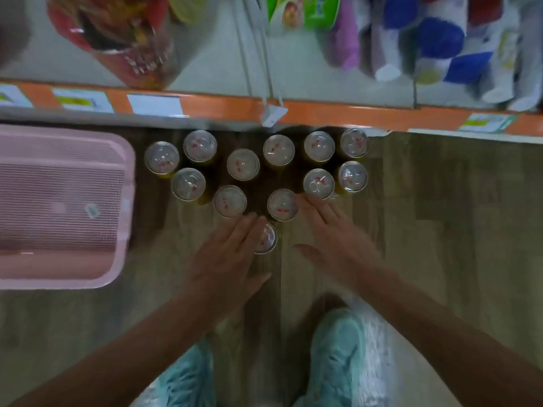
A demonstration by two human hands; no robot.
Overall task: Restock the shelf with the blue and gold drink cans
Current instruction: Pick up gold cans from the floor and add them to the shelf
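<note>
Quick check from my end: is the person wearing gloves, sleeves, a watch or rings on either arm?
No gloves: the left hand and right hand are both bare. The forearms are uncovered as far as the frame's edges, so no sleeve shows. No watch, bracelet or ring is visible, though the picture is blurred and a thin ring could be missed.

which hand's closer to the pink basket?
Left. The left hand is over the nearest can, right of the pink basket; the right hand lies farther right, beyond that can.
</note>
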